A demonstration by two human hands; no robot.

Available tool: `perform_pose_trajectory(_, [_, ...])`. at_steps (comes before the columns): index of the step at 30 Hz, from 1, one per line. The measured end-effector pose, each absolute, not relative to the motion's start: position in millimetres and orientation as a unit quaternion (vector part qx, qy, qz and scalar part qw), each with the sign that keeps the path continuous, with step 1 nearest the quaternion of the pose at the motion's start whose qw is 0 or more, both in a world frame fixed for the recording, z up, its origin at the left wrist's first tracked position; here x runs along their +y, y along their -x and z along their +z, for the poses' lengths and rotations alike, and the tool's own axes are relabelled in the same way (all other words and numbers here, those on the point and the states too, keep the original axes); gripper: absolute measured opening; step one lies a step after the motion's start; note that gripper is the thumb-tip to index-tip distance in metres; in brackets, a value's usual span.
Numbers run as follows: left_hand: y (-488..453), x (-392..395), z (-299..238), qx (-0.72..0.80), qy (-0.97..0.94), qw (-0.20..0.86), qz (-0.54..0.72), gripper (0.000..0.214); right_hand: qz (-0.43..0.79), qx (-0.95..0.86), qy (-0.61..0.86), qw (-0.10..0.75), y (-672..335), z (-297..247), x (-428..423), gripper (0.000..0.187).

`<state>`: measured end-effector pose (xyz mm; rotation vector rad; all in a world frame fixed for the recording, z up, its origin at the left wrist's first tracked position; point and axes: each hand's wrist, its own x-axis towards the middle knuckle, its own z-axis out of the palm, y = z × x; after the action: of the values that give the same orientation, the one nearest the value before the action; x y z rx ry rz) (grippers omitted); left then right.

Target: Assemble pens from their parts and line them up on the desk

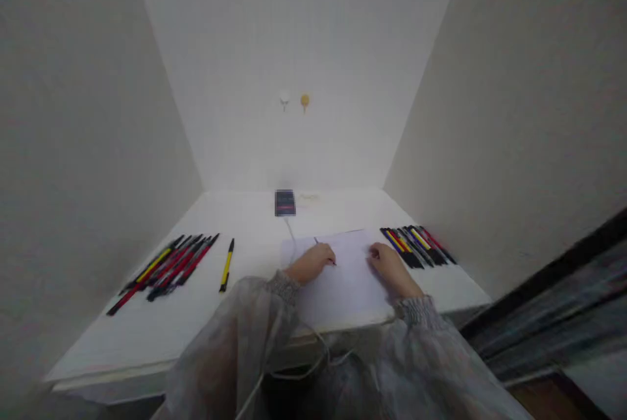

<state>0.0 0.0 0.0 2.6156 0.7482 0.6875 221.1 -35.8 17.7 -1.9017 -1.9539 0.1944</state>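
My left hand is closed round a pen whose tip rests on a white sheet of paper lying on the white table. My right hand lies on the right part of the sheet, fingers curled down onto the paper and holding nothing that I can see. Both arms wear loose grey sleeves.
A row of red, yellow and black pens lies at the left, with a single yellow pen beside it. Another row of pens lies at the right. A small dark device with a cable stands at the back. Walls enclose three sides.
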Motion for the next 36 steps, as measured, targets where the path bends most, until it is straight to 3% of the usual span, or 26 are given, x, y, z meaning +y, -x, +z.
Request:
perform_pose_trajectory(4, [0.1,2.5,-1.8,0.269,-0.918,0.173,0.235,0.016,0.038,-0.697,0.686,0.204,-223.9,17.4,-35.0,0.023])
perform_pose_trajectory(7, [0.2,1.9,-0.9,0.27,-0.92,0.173,0.224,0.016,0.011,-0.71,0.657,0.253,-212.6,22.4,-37.2,0.021])
perform_pose_trajectory(12, [2.1,-4.0,5.5,0.282,-0.916,0.167,0.229,0.017,0.171,-0.774,0.544,0.275,-176.3,25.7,-42.7,0.025])
perform_pose_trajectory(15, [2.9,-7.9,9.4,0.301,-0.906,0.176,0.238,0.016,0.185,-0.777,0.54,0.265,-162.0,20.5,-42.7,0.023])
perform_pose_trajectory(24, [1.4,-7.8,5.8,0.334,-0.887,0.178,0.264,0.012,0.164,-0.781,0.548,0.252,-163.6,15.5,-41.0,0.014])
perform_pose_trajectory(31, [1.4,-5.3,0.4,0.336,-0.888,0.161,0.27,0.009,0.029,-0.748,0.627,0.213,-189.1,19.0,-39.8,0.013])
perform_pose_trajectory(36, [1.7,-5.7,1.1,0.334,-0.891,0.166,0.259,0.008,0.019,-0.736,0.656,0.165,-195.5,15.6,-38.6,0.014])
